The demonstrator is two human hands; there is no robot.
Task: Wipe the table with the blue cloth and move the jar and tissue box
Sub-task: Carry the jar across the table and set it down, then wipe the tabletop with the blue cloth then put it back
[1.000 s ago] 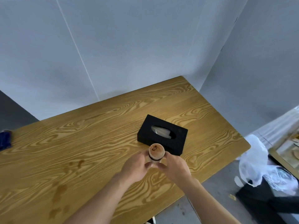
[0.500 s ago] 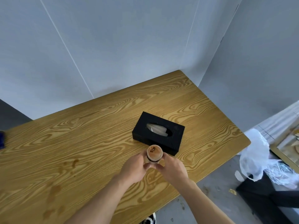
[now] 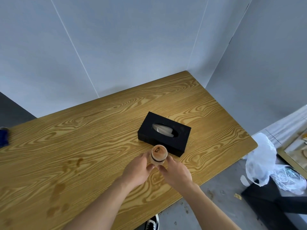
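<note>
A small jar (image 3: 158,154) with a wooden lid and a dark band stands upright on the wooden table (image 3: 99,130), just in front of a black tissue box (image 3: 164,133) with white tissue showing in its slot. My left hand (image 3: 137,170) wraps the jar from the left and my right hand (image 3: 176,172) from the right, so both hands hold it. The blue cloth (image 3: 3,136) lies at the table's far left edge, only partly in view.
Brown stains (image 3: 73,165) mark the table left of my hands. Grey wall panels close the back and right sides. Off the right edge, on the floor, lie a white plastic bag (image 3: 262,160) and a black box (image 3: 274,200). A shoe (image 3: 152,224) shows below the front edge.
The view shifted slightly, so the table and box sit a little lower left in frame. Both hands stay on the jar in front of the tissue box.
</note>
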